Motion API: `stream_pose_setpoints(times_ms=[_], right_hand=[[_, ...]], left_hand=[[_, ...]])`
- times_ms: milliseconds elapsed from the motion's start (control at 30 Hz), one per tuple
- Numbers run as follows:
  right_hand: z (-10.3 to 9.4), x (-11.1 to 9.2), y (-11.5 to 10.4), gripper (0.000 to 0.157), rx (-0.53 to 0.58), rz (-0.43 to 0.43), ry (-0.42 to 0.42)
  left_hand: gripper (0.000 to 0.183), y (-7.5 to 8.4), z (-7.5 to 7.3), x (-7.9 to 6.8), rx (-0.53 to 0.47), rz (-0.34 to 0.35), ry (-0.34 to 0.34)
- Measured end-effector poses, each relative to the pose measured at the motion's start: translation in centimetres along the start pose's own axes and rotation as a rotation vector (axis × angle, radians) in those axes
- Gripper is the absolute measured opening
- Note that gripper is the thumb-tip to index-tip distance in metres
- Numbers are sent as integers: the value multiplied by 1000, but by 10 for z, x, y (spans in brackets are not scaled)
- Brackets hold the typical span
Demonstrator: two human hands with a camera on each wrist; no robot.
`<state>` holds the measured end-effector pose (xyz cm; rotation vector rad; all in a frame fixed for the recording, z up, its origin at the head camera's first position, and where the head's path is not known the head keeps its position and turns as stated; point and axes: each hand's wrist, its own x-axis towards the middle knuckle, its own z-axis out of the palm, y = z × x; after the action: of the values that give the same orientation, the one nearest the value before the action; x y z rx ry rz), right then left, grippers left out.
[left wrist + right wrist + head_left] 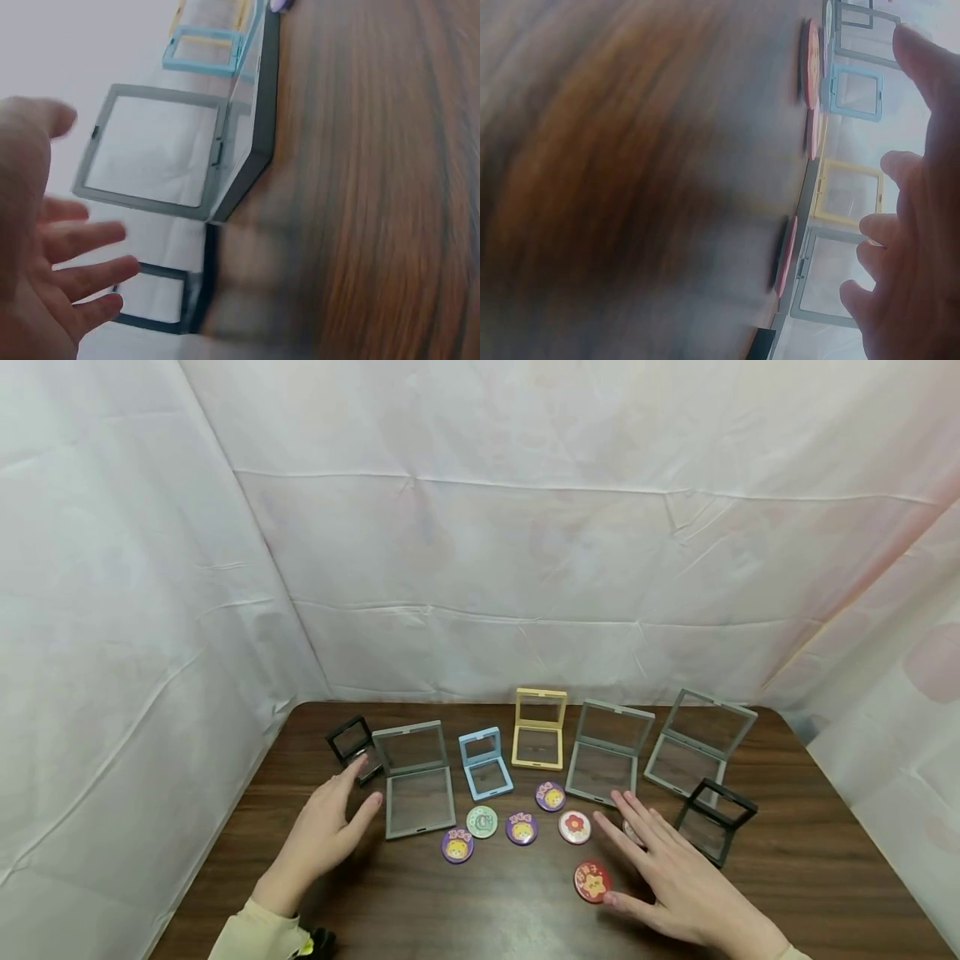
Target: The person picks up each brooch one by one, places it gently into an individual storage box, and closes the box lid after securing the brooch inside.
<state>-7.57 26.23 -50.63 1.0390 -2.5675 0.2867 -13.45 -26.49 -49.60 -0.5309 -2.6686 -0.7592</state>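
My left hand (322, 831) is held over the left of the table, fingers loosely extended, near a small black display case (349, 739) and a large grey display case (420, 802). Nothing is in its grasp. My right hand (675, 877) spreads its fingers above the right side, holding nothing. Its thumb is close to a red badge with a yellow star (591, 882); whether they touch I cannot tell. A badge (632, 832) is partly hidden beneath its fingers. Beside them lie a white badge with a red flower (574, 827), purple badges (521, 828) and a mint-green badge (482, 822).
Along the back stand more open hinged cases: a light blue one (487, 772), a yellow one (537, 747) and two grey ones (603, 768). Another black case (708, 831) stands right of my right hand. Pale cloth (480, 552) hangs behind the brown wooden table (465, 918).
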Motion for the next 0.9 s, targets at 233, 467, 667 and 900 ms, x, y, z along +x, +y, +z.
stream_pose_setpoints(times_ms=[233,467,667,900], right_hand=[[3,2,-1,98,4,24,-9],[7,7,-5,100,24,72,-46],[9,9,-6,98,41,104,-48],[13,12,-7,88,71,190,-58]], left_hand=[[65,-17,22,21,-305,-222,49],[57,-28,36,33,-584,-354,25],[53,-28,45,38,-702,-398,43],[51,-25,51,42,-728,-369,97]])
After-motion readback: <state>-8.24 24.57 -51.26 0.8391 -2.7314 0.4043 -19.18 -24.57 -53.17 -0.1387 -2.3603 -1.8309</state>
